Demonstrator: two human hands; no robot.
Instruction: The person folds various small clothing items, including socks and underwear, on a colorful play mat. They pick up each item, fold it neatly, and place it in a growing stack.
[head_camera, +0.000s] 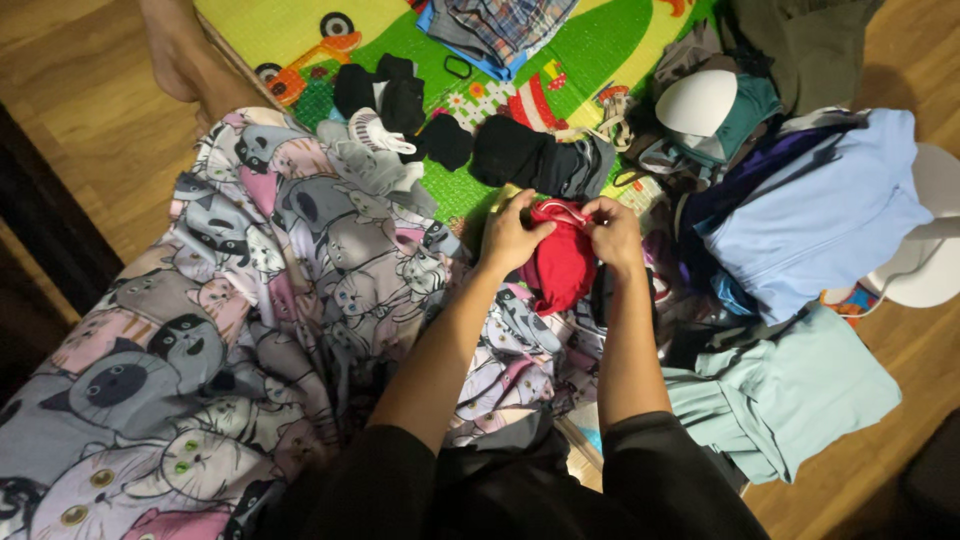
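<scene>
My left hand (512, 235) and my right hand (613, 232) both grip the top edge of a small red garment (558, 268), which hangs bunched between them over my lap. My fingers pinch its waistband, which has a pale trim. Under my arms lies a large cloth printed with grey and pink cats (250, 310). Just beyond my hands sits a dark rolled garment (525, 158).
A colourful play mat (590, 50) covers the wooden floor ahead, with black socks (392, 95) and a plaid cloth (500, 25) on it. To the right lie a light blue top (820, 215), a mint green garment (790, 395), and a white cup-shaped piece (697, 103). A bare foot (180, 55) is at upper left.
</scene>
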